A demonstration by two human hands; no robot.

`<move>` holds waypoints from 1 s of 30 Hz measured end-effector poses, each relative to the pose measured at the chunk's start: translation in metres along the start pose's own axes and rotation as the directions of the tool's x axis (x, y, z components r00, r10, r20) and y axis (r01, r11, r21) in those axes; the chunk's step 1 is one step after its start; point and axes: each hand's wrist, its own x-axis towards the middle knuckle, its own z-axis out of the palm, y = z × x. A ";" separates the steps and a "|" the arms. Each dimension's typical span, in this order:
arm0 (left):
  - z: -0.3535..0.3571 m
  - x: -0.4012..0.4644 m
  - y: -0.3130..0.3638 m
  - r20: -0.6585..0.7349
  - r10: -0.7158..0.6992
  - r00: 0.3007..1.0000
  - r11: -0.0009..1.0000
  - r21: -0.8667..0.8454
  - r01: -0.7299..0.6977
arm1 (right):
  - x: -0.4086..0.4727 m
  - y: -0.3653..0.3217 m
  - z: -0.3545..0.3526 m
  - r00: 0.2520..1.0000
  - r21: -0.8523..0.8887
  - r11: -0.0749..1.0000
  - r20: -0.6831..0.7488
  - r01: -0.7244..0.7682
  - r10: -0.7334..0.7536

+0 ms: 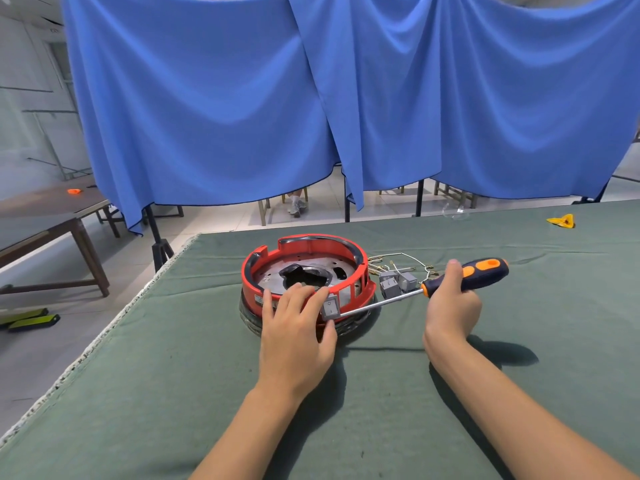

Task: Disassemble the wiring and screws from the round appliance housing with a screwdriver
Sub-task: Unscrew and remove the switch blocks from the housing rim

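Observation:
A round red housing [304, 252] with a metal plate inside sits on the green table cloth [173, 393]. My left hand [298, 327] grips its near rim, thumb beside a grey rocker switch [330, 307] in the wall. My right hand [450, 303] holds a screwdriver [467, 273] with a dark blue and orange handle. Its metal shaft runs left, with the tip at the housing wall beside the switch. Loose white wires with brass terminals [401, 263] and grey switch blocks [394, 284] lie just right of the housing.
A yellow object [561, 221] lies at the far right of the table, with a clear plastic piece [455, 213] at the far edge. Blue curtains [311, 98] hang behind. The table's left edge [114, 317] drops to the floor; a brown table [52, 220] stands left.

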 end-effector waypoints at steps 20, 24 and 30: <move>0.009 0.001 0.001 -0.243 0.119 0.963 0.990 -0.043 -0.133 | 0.015 -0.005 -0.005 0.903 0.160 0.958 0.400 -0.238 0.157; 0.001 -0.001 0.005 -0.233 -0.001 0.973 0.973 -0.225 -0.053 | 0.004 -0.049 -0.007 0.721 0.041 0.999 0.692 -0.019 -0.015; -0.004 -0.004 0.004 -0.208 -0.148 0.967 0.924 -0.377 0.060 | -0.009 -0.097 -0.014 0.814 0.337 0.925 0.478 0.176 -0.329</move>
